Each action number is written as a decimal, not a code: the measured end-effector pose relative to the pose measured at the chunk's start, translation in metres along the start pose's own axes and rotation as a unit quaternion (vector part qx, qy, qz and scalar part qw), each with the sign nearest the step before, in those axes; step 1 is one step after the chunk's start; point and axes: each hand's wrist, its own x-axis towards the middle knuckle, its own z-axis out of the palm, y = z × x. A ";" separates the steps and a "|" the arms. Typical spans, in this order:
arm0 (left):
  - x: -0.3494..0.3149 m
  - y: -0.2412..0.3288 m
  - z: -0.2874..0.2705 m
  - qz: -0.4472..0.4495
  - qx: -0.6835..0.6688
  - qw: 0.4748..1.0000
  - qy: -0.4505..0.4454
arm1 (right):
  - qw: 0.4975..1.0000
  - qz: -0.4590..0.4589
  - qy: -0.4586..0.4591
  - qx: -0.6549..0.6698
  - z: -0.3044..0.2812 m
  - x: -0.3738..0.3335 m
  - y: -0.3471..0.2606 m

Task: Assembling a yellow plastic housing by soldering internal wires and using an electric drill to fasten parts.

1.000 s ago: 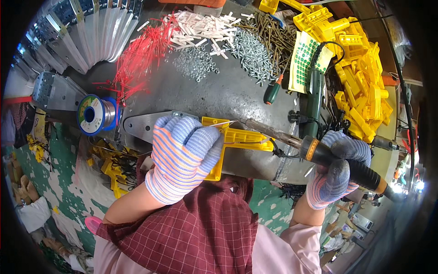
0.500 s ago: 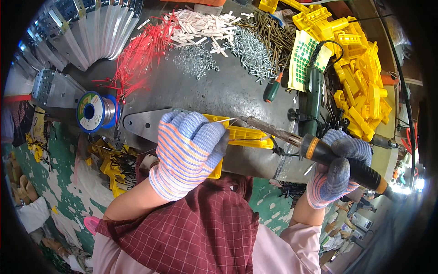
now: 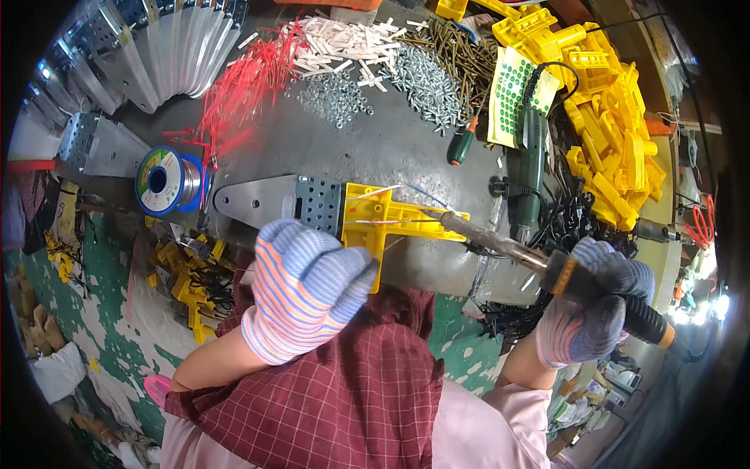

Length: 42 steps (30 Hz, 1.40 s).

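An open lane is crossing the bench (image 3: 312, 148).
It is passing between the far washers (image 3: 336, 100) and the yellow frame (image 3: 376, 238); the solder spool (image 3: 189, 181) is blocking its left end, the green tool (image 3: 532, 168) its right, and the soldering iron (image 3: 500, 243) is slanting across near right.

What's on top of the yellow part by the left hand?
Thin wires cross the yellow part. The left hand covers some of it, so what's there is hidden.
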 end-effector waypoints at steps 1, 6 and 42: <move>-0.002 0.000 0.004 0.012 0.002 1.000 0.001 | 1.000 0.000 0.000 -0.001 0.004 -0.004 0.002; 0.000 -0.002 0.013 0.038 0.055 0.998 0.021 | 0.994 0.028 0.010 -0.100 -0.006 -0.020 0.007; 0.000 -0.007 0.027 0.039 0.049 0.998 0.025 | 0.955 -0.060 -0.083 -0.277 -0.004 -0.019 -0.004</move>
